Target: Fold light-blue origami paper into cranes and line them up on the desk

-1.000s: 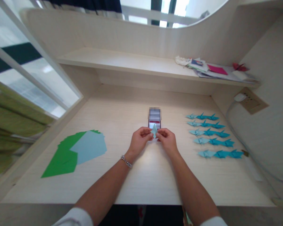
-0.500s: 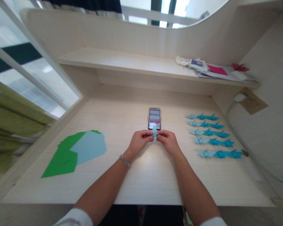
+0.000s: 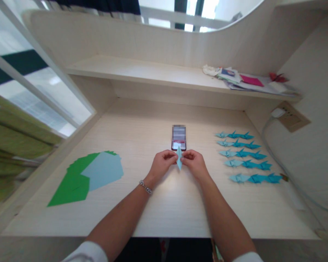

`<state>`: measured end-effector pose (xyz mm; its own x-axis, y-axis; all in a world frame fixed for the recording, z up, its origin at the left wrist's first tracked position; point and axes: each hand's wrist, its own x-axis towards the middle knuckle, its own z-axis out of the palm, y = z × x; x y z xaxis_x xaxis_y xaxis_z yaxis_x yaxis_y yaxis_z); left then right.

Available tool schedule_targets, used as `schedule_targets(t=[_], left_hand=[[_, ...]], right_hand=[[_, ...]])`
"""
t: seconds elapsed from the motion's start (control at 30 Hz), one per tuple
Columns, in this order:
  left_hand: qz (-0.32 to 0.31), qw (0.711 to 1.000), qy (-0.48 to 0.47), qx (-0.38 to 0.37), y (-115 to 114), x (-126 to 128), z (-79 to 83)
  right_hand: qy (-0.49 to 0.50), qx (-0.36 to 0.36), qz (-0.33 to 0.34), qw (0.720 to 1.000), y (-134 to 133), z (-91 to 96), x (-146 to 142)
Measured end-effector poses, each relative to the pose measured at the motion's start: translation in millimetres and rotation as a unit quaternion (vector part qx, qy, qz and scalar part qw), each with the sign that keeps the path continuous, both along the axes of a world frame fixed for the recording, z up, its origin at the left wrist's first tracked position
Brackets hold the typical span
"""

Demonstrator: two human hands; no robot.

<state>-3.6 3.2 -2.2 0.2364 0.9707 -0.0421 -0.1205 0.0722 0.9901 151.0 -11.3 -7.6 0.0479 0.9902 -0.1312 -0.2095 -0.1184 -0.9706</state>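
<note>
Here on my feed, the left hand [image 3: 161, 163] and right hand [image 3: 196, 163] are both pinching the pale-blue folded paper [image 3: 179, 162], mid-desk [image 3: 172, 218], its far tip overlapping the phone [image 3: 179, 134] in my view; blue paper cranes [image 3: 258, 178] line the right.

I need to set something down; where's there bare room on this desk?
The desk looks bare between the smartphone and the paper sheets, the smartphone and the origami cranes, and the smartphone and the back panel. Crowded: just before the smartphone, where the left grip and right grip pinch folded paper, and at right, among five rows of cranes.
</note>
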Motion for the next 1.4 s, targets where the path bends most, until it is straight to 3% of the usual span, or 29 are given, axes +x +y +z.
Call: schedule_targets(t=[0.3, 0.5, 0.73, 0.83, 0.97, 1.13, 1.23, 1.4], left_hand=[[0.021, 1.000, -0.005, 0.022, 2.9, 0.8, -12.2], [0.019, 1.000, -0.002, 0.022, 3.3, 1.3, -13.2], [0.033, 0.999, -0.011, -0.015, 5.2, -0.4, -10.1], [0.063, 0.998, 0.005, -0.006, 5.3, -0.6, -9.9], [0.114, 0.991, 0.050, 0.042, 3.5, -0.5, -8.4], [0.094, 0.987, 0.095, 0.092, -1.1, 2.1, -5.6], [0.067, 0.991, 0.077, 0.091, -1.6, 3.1, -5.2], [0.101, 0.987, 0.078, 0.100, 2.1, 0.0, -4.1]], right_hand=[[-0.022, -0.002, 0.005, 1.000, 1.3, -7.8, -2.7], [-0.086, 0.035, -0.029, 0.995, 1.0, -8.1, -2.5], [-0.073, 0.028, -0.042, 0.996, -2.3, -0.7, -6.7], [-0.142, 0.061, -0.064, 0.986, -4.5, 3.4, -9.4], [-0.265, 0.134, -0.094, 0.950, -9.4, 8.5, -13.9], [-0.197, 0.103, -0.033, 0.974, -8.0, 4.1, -16.5], [-0.154, 0.078, -0.044, 0.984, -2.4, -3.5, -13.4], [-0.067, 0.024, -0.044, 0.997, 1.8, -8.2, -10.1]])
